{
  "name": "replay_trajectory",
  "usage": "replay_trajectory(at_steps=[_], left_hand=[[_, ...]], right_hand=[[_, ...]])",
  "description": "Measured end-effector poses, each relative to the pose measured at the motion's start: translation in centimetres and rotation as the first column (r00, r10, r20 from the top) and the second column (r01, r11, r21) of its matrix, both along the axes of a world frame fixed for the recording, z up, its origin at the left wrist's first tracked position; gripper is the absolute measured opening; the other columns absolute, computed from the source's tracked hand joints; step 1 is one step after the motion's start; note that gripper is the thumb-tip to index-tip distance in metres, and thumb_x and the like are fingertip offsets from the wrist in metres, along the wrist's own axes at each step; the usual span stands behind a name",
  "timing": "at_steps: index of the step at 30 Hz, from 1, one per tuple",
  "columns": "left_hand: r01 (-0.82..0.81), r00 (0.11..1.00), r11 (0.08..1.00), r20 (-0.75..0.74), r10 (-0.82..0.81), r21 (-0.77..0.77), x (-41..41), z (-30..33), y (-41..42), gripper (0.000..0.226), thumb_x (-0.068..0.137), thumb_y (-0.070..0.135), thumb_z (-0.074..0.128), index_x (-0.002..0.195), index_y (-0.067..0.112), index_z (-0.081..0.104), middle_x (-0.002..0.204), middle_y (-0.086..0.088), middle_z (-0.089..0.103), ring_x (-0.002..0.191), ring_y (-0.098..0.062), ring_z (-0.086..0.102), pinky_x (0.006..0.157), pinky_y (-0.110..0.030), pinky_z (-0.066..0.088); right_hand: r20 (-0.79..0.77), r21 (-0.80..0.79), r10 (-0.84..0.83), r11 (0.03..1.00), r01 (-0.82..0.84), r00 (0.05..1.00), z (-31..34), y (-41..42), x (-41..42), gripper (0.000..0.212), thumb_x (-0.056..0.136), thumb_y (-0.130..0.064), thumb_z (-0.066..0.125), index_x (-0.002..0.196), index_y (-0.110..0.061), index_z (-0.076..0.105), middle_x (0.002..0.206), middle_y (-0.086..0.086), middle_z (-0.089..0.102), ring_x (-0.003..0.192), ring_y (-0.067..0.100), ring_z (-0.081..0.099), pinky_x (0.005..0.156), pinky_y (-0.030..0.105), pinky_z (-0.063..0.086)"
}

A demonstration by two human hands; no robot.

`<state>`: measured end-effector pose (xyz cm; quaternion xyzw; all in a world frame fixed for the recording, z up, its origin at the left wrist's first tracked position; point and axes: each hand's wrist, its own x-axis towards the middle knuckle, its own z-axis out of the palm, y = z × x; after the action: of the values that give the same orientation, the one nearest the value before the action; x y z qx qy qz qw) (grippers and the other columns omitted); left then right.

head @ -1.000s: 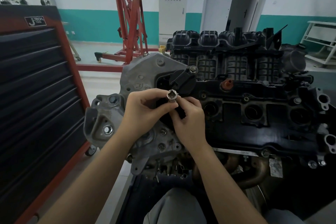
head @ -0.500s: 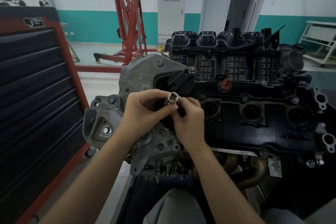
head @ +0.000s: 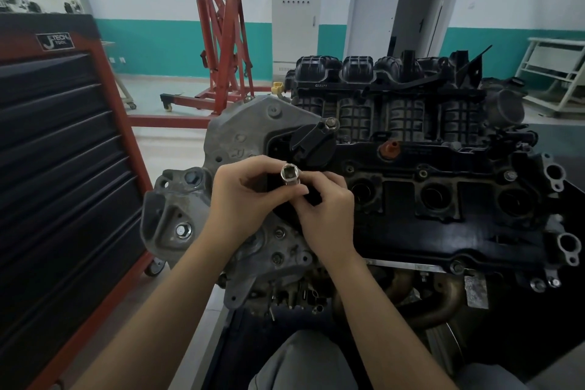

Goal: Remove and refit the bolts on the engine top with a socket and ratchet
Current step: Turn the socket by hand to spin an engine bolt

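Note:
A chrome socket (head: pixel 289 175) stands upright over the left end of the black engine top (head: pixel 443 199), its square drive hole facing up. My left hand (head: pixel 245 196) grips the socket's barrel from the left with fingers and thumb curled round it. My right hand (head: pixel 326 209) pinches the socket's lower part from the right; what lies under the fingers is hidden. A bolt head (head: pixel 330 123) stands behind the black oil filler cap (head: pixel 311 144). More bolts (head: pixel 509 175) sit along the cover. No ratchet is in view.
A red and black tool cabinet (head: pixel 63 184) stands close on the left. A red engine crane (head: pixel 221 41) and a grey electrical cabinet (head: pixel 296 16) are behind. The grey timing cover (head: pixel 240 136) and engine mount (head: pixel 177 215) sit left of my hands. A white rack (head: pixel 557 73) is far right.
Both hands and the socket stay at the same spot on the engine. The fingers shift slightly on the socket; the view barely drifts.

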<state>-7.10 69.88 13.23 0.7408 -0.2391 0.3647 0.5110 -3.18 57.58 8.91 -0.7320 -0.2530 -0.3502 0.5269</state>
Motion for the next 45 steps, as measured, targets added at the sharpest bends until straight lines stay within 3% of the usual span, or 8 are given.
replay_trajectory(at_steps=[4, 7, 12, 18, 28, 36, 40, 45], left_hand=[[0.087, 0.994, 0.996, -0.062, -0.089, -0.031, -0.03, 0.00, 0.19, 0.020, 0.074, 0.011, 0.075, 0.093, 0.008, 0.072, 0.091, 0.001, 0.074, 0.088, -0.014, 0.070, 0.082, -0.025, 0.054], [0.139, 0.987, 0.990, -0.085, -0.139, -0.011, -0.11, 0.07, 0.21, 0.022, 0.075, 0.004, 0.074, 0.096, 0.000, 0.072, 0.095, -0.007, 0.073, 0.092, -0.018, 0.070, 0.084, -0.027, 0.054], [0.023, 1.000, 0.999, -0.014, -0.024, -0.025, -0.34, 0.21, -0.12, 0.026, 0.067, 0.015, 0.079, 0.091, 0.007, 0.072, 0.086, -0.007, 0.073, 0.084, -0.018, 0.071, 0.082, -0.031, 0.056], [0.195, 0.972, 0.980, -0.129, -0.199, -0.044, -0.34, 0.33, 0.20, 0.024, 0.077, 0.002, 0.069, 0.100, -0.008, 0.069, 0.097, -0.016, 0.072, 0.094, -0.023, 0.070, 0.086, -0.029, 0.054], [0.115, 0.992, 0.989, -0.041, -0.119, -0.088, -0.35, 0.26, 0.09, 0.021, 0.072, 0.004, 0.074, 0.093, 0.002, 0.071, 0.087, -0.004, 0.074, 0.087, -0.014, 0.071, 0.080, -0.020, 0.053], [0.015, 0.999, 1.000, 0.029, -0.014, -0.027, -0.48, 0.25, -0.05, 0.024, 0.066, 0.011, 0.081, 0.088, 0.009, 0.071, 0.086, -0.004, 0.073, 0.082, -0.017, 0.071, 0.078, -0.028, 0.055], [0.108, 0.994, 0.993, -0.018, -0.109, -0.039, -0.61, 0.46, 0.02, 0.023, 0.070, 0.005, 0.076, 0.092, 0.009, 0.071, 0.086, 0.008, 0.074, 0.084, -0.011, 0.070, 0.078, -0.021, 0.053], [0.081, 0.996, 0.996, -0.024, -0.080, 0.036, -0.56, 0.55, -0.20, 0.025, 0.069, 0.003, 0.078, 0.093, 0.001, 0.071, 0.090, -0.006, 0.072, 0.087, -0.014, 0.070, 0.080, -0.024, 0.054]], right_hand=[[0.088, -0.066, 0.027, 0.998, -0.021, 0.996, 0.24, -0.13, 0.09, 0.027, 0.085, -0.022, 0.058, 0.103, -0.007, 0.071, 0.092, 0.001, 0.073, 0.097, -0.021, 0.045, 0.086, 0.034, 0.048], [0.152, -0.108, 0.023, 0.994, -0.006, 0.988, 0.09, -0.24, 0.24, 0.024, 0.085, -0.014, 0.058, 0.101, -0.002, 0.071, 0.084, 0.006, 0.073, 0.092, 0.001, 0.050, 0.080, 0.038, 0.051], [0.038, -0.014, 0.019, 1.000, -0.019, 0.999, 0.03, -0.02, 0.12, 0.020, 0.082, -0.023, 0.065, 0.094, -0.009, 0.074, 0.086, 0.000, 0.073, 0.090, -0.007, 0.045, 0.083, 0.040, 0.050], [0.100, -0.097, 0.009, 0.995, 0.001, 0.995, 0.00, -0.21, 0.13, 0.022, 0.086, -0.014, 0.061, 0.102, -0.004, 0.071, 0.084, 0.005, 0.073, 0.089, 0.008, 0.050, 0.079, 0.036, 0.048], [0.146, -0.080, 0.021, 0.997, -0.010, 0.989, 0.01, -0.12, 0.37, 0.027, 0.086, -0.022, 0.061, 0.106, -0.007, 0.071, 0.095, 0.002, 0.074, 0.097, -0.026, 0.042, 0.088, 0.028, 0.044], [0.070, -0.024, 0.008, 1.000, -0.007, 0.997, -0.12, -0.09, 0.25, 0.015, 0.082, -0.015, 0.067, 0.093, -0.009, 0.073, 0.089, -0.002, 0.073, 0.090, -0.007, 0.050, 0.088, 0.038, 0.047], [0.087, -0.074, 0.022, 0.997, -0.016, 0.996, -0.02, -0.20, 0.23, 0.022, 0.083, -0.012, 0.065, 0.103, -0.006, 0.072, 0.093, 0.003, 0.074, 0.094, -0.020, 0.047, 0.089, 0.030, 0.044], [0.025, -0.037, 0.008, 0.999, -0.007, 1.000, -0.22, -0.26, 0.17, 0.019, 0.081, -0.010, 0.069, 0.099, -0.007, 0.074, 0.087, 0.002, 0.074, 0.091, 0.009, 0.054, 0.082, 0.036, 0.050]])
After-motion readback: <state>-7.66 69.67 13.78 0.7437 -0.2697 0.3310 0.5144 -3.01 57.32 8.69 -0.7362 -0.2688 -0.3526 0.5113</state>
